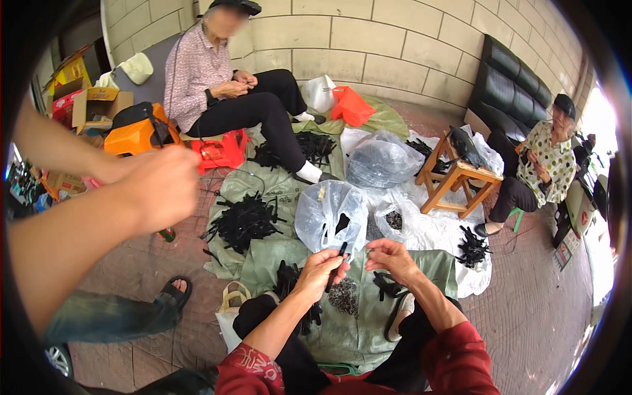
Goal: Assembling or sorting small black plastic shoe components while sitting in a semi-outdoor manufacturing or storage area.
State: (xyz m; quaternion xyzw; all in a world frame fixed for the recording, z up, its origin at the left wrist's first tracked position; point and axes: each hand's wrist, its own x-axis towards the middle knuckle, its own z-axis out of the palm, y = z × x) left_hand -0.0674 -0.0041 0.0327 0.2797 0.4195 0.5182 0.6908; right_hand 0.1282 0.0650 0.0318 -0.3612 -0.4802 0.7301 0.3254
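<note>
Your left hand [320,268] is closed around a short black strip [338,258], held upright just above the small grey heap [343,296] on the green sheet [270,263] that covers the ground in front of your knees. Your right hand [393,257] hovers beside the strip, fingers curled and pinched together, though you cannot tell whether they nip some small part. Judging by how things lie, you are in the middle of a long run of pieces: a big black pile [245,220] sits on the sheet farther from you than the strip, a smaller black bunch [288,276] lies on your left just beside your hand, and clear plastic bags [329,214] beyond the strip hold more. Nothing shows which heap is finished work and which is waiting, so the share done stays unclear. Two other people sit past the sheet, busy with their own hands, and someone's bare arm [99,204] crosses at far left.
</note>
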